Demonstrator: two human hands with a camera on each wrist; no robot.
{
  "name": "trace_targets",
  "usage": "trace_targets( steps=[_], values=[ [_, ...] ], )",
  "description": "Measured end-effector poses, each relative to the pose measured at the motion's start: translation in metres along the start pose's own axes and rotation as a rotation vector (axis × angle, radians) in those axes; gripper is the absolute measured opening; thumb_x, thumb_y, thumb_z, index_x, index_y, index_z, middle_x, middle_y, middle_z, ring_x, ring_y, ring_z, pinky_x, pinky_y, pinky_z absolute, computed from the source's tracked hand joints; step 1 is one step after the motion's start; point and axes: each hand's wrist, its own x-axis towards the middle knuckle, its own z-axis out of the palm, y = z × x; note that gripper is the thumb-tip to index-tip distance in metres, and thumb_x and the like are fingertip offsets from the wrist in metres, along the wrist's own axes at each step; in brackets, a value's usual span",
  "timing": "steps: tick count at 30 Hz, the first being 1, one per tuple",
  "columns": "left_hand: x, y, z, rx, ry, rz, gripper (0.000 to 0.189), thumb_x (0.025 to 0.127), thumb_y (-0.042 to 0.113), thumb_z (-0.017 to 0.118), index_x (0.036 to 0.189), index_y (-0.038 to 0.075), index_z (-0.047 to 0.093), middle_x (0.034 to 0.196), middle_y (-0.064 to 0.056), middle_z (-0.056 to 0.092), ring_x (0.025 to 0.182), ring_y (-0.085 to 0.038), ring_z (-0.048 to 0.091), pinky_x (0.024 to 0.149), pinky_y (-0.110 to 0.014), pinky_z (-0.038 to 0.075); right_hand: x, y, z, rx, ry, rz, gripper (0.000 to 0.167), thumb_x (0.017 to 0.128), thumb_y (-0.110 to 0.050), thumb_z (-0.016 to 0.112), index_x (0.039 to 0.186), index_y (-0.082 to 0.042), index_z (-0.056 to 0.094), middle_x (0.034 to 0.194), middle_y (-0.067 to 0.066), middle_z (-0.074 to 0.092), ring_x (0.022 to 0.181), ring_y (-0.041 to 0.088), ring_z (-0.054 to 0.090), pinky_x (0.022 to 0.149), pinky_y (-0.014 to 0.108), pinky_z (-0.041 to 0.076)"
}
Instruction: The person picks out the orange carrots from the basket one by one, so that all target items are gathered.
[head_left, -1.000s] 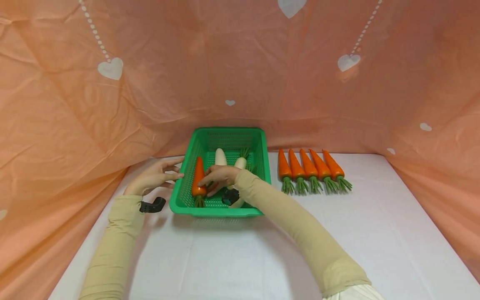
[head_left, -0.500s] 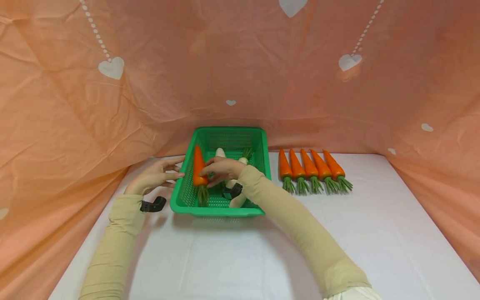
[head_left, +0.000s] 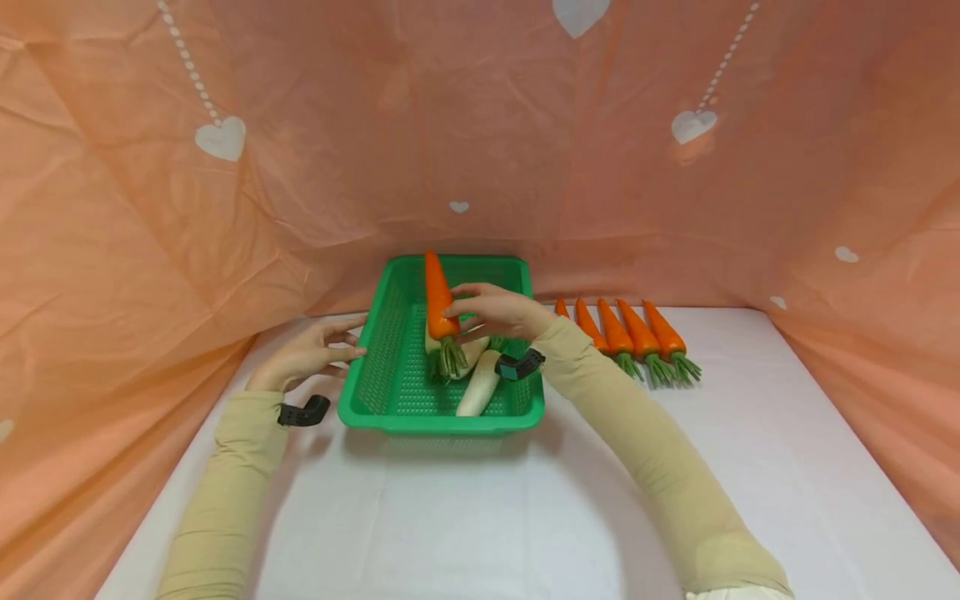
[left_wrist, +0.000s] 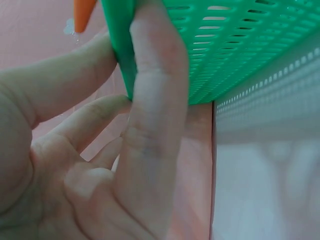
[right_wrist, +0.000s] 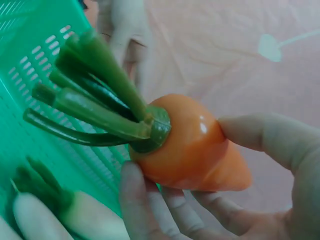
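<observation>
My right hand (head_left: 504,310) pinches an orange carrot (head_left: 437,293) near its thick end, above the green basket (head_left: 442,424). Tip pointing away, the carrot lets its green stalks hang over the basket. In the right wrist view the thumb presses one side of the carrot (right_wrist: 187,145) and the fingers support the other. My left hand (head_left: 302,357) grips the basket's left rim (left_wrist: 120,45) between thumb and fingers. Inside the basket lie several white radishes (head_left: 478,387), partly hidden by the carrot and right hand.
Several carrots (head_left: 641,333) lie in a row on the white table (head_left: 450,517), right of the basket, the nearest ones partly covered by the right forearm. An orange cloth (head_left: 480,150) with white hearts hangs behind the table and down both sides.
My right hand has lifted the carrot from the basket's left side and carried it right and up over the radishes. My left hand has stayed at the rim.
</observation>
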Motion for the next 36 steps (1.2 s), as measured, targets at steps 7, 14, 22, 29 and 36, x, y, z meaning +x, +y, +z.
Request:
trace_targets(
  steps=[7, 14, 22, 29, 36],
  values=[
    [0.002, -0.001, 0.000, -0.012, -0.006, -0.009, 0.072, 0.093, 0.022, 0.065, 0.153, 0.013, 0.025, 0.126, -0.024, 0.047, 0.095, -0.029, 0.061, 0.077, -0.038, 0.055, -0.036, -0.008, -0.039, -0.060, 0.040, -0.060, 0.061, 0.095, -0.010, 0.057, 0.148, -0.007, 0.027, 0.132, 0.021, 0.047, 0.099, 0.033, 0.059, 0.093, 0.048, 0.047],
    [0.001, -0.001, 0.000, -0.022, -0.007, 0.000, 0.070, 0.094, 0.021, 0.065, 0.152, 0.014, 0.027, 0.126, -0.024, 0.047, 0.096, -0.031, 0.061, 0.076, -0.038, 0.055, -0.073, -0.008, -0.079, -0.070, 0.128, -0.101, 0.059, 0.098, -0.011, 0.052, 0.149, -0.004, 0.023, 0.109, 0.011, 0.053, 0.080, 0.021, 0.056, 0.092, 0.043, 0.047],
    [0.000, 0.000, 0.002, 0.007, -0.002, -0.005, 0.070, 0.094, 0.022, 0.064, 0.153, 0.012, 0.026, 0.119, -0.022, 0.048, 0.092, -0.027, 0.060, 0.076, -0.036, 0.055, -0.112, 0.005, -0.123, -0.032, 0.230, -0.104, 0.059, 0.099, -0.014, 0.053, 0.148, -0.001, 0.023, 0.111, 0.008, 0.052, 0.083, 0.017, 0.056, 0.089, 0.036, 0.050],
    [0.001, 0.001, 0.003, 0.013, 0.001, -0.014, 0.070, 0.094, 0.024, 0.064, 0.153, 0.015, 0.027, 0.122, -0.021, 0.048, 0.094, -0.028, 0.060, 0.077, -0.036, 0.055, -0.148, 0.019, -0.158, 0.023, 0.318, -0.059, 0.062, 0.100, -0.017, 0.053, 0.149, -0.002, 0.019, 0.113, 0.005, 0.052, 0.084, 0.016, 0.056, 0.084, 0.031, 0.051],
    [0.001, -0.001, 0.002, -0.025, -0.003, -0.005, 0.071, 0.093, 0.022, 0.065, 0.153, 0.013, 0.026, 0.126, -0.024, 0.044, 0.094, -0.029, 0.061, 0.077, -0.037, 0.055, -0.185, 0.035, -0.191, -0.056, 0.377, -0.012, 0.068, 0.102, -0.023, 0.048, 0.152, 0.002, 0.008, 0.107, -0.004, 0.054, 0.092, 0.014, 0.059, 0.085, 0.027, 0.050]
  ],
)
